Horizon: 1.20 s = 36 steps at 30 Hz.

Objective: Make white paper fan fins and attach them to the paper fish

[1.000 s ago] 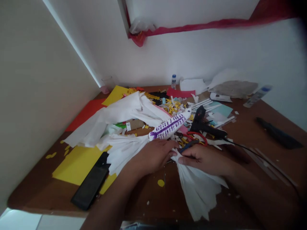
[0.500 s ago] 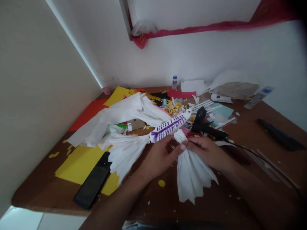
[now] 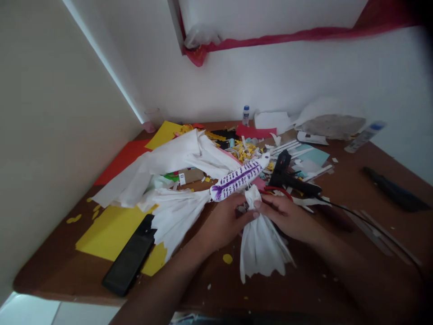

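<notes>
Cluttered with paper scraps, the brown wooden bench [image 3: 338, 253] is carrying a fringed white tissue-paper bundle [image 3: 259, 246] at its near middle. Both the left hand [image 3: 225, 221] and the right hand [image 3: 287, 216] are pinching the bundle's gathered top, fingers [image 3: 257, 204] closing tightly together on it, just beside a purple-marked white paper fish [image 3: 238, 178].

The red-handled scissors [image 3: 277, 190] at the centre show only an arc of one loop; the rest lies behind the right hand [image 3: 287, 216]. The brown wooden desk [image 3: 355, 189] is cut off by the right edge. The dark long object [image 3: 394, 195] at right is too blurred to identify.
</notes>
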Motion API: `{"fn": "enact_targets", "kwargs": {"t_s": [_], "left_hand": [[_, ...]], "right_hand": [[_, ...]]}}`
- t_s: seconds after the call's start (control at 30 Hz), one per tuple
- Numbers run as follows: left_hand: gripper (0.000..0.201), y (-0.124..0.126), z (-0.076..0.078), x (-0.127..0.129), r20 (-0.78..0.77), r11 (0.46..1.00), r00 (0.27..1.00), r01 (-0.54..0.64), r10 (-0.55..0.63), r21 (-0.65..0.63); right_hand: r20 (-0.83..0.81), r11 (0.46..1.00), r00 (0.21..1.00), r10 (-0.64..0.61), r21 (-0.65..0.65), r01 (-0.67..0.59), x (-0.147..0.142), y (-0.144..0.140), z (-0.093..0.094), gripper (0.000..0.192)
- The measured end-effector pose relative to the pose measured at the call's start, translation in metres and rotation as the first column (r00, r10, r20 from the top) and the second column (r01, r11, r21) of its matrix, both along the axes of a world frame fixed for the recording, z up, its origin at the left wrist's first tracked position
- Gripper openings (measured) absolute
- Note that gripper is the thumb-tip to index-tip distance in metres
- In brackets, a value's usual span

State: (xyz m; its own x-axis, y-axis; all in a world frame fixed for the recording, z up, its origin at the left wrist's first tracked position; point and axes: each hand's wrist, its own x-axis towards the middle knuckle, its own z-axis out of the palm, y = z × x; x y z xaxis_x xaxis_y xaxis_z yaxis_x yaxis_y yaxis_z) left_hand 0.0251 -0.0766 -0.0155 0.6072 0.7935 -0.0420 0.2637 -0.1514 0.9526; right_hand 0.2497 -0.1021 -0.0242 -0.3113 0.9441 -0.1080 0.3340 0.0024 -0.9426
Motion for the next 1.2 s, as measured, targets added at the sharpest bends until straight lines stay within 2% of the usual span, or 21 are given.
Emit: {"fn": "enact_targets", "kwargs": {"t_s": [0.1,0.2,0.37,0.43,0.47,0.5,0.53,0.6,0.63,0.67,0.77,0.9,1.03,1.2], "left_hand": [[0.017,0.002,0.001,0.000,-0.044,0.992,0.999,0.014,-0.009,0.129],[0.010,0.003,0.000,0.000,-0.080,0.985,0.996,0.043,-0.030,0.169],[0.013,0.005,0.005,-0.004,-0.183,0.968,0.981,0.105,-0.064,0.227],[0.022,0.009,0.007,-0.009,-0.198,0.954,0.979,0.015,0.047,0.299],[0.034,0.012,0.007,-0.012,-0.204,0.927,0.966,-0.072,0.157,0.369],[0.047,0.015,0.006,-0.014,-0.209,0.874,0.936,-0.162,0.282,0.458],[0.058,0.019,0.005,-0.017,-0.213,0.799,0.890,-0.227,0.402,0.557],[0.073,0.026,-0.001,-0.020,-0.258,0.666,0.805,-0.213,0.535,0.715],[0.079,0.029,-0.005,-0.021,-0.300,0.636,0.773,-0.169,0.559,0.753],[0.083,0.031,-0.009,-0.021,-0.344,0.627,0.747,-0.125,0.569,0.769],[0.088,0.032,-0.019,-0.020,-0.435,0.645,0.697,-0.051,0.569,0.762],[0.077,0.033,-0.024,-0.020,-0.456,0.639,0.690,-0.012,0.562,0.769],[0.073,0.035,-0.019,-0.023,-0.451,0.636,0.709,0.004,0.542,0.771],[0.073,0.033,-0.007,-0.027,-0.369,0.625,0.752,-0.073,0.546,0.777]], "right_hand": [[0.035,0.999,0.999,-0.002,0.032,0.001,-0.002,-0.001,0.001,0.048],[0.058,1.000,0.998,-0.005,0.021,0.004,-0.004,-0.001,0.000,0.050],[0.063,1.000,0.998,0.003,0.021,-0.005,-0.004,0.001,-0.004,0.050],[0.088,1.000,0.996,-0.006,0.018,0.004,0.001,0.003,-0.005,0.053],[0.105,1.000,0.994,-0.007,0.007,0.006,0.004,0.005,-0.004,0.055],[0.118,1.000,0.993,-0.002,-0.007,0.003,0.008,0.006,-0.004,0.057],[0.123,1.000,0.992,0.009,-0.022,-0.006,0.013,0.007,-0.004,0.059],[0.118,0.998,0.992,0.042,-0.052,-0.036,0.020,0.010,-0.004,0.060],[0.112,0.997,0.992,0.057,-0.064,-0.050,0.023,0.011,-0.005,0.060],[0.104,0.996,0.992,0.066,-0.074,-0.058,0.025,0.011,-0.006,0.060],[0.077,0.992,0.994,0.079,-0.104,-0.071,0.028,0.013,-0.011,0.059],[0.060,0.980,0.990,0.126,-0.163,-0.114,0.029,0.015,-0.016,0.058],[0.034,0.981,0.994,0.106,-0.167,-0.099,0.031,0.014,-0.017,0.058],[0.036,0.979,0.993,0.116,-0.170,-0.108,0.031,0.013,-0.013,0.060]]}}
